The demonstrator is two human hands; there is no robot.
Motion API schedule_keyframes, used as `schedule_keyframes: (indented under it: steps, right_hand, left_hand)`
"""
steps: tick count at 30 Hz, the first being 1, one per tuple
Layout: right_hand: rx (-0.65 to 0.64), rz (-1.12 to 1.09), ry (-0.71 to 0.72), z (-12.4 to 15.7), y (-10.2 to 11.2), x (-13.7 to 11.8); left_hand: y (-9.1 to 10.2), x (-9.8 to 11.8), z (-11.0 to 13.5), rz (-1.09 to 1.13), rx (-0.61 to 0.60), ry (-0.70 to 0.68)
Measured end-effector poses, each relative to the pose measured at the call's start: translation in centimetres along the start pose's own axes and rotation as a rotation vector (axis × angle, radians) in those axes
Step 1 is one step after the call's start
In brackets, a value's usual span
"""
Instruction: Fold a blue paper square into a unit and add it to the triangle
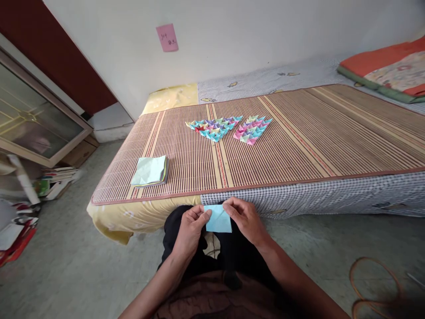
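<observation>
A light blue square of paper (219,222) is held above my lap, just in front of the bed's edge. My left hand (193,223) pinches its upper left side, thumb on top. At the upper right corner, my right hand (244,217) has it between thumb and fingers. Faint crease lines run across the sheet. On the mat ahead lie two groups of folded paper pieces, a larger multicoloured one (215,128) and a smaller one (253,130) to its right. A stack of square paper (149,170), pale green on top, rests at the left.
A striped bamboo mat (292,146) covers the bed, over checked and yellow cloth. Folded bedding (392,66) lies at the far right. A pink note (167,37) is on the wall. Books (59,179) sit on the left; a looped cord (375,283) is on the floor at right.
</observation>
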State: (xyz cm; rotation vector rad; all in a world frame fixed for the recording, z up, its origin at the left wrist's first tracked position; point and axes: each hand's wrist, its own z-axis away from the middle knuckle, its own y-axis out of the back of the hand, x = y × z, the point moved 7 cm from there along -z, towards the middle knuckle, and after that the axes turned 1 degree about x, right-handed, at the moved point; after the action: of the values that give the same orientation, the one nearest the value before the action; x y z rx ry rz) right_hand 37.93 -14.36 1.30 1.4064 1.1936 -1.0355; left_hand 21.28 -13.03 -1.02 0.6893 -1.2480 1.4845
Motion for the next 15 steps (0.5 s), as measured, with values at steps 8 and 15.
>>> schedule_keyframes:
  steps: [8,15]
  right_hand:
    - [-0.173,-0.534,-0.180,0.2,-2.9,1.8]
    - [0.055,-0.275,-0.109,0.3,-3.2,1.9]
  left_hand:
    - [0.9,-0.6,-1.1,0.229,0.086,0.064]
    - [0.5,-1.4,-0.8,0.245,0.028,0.125]
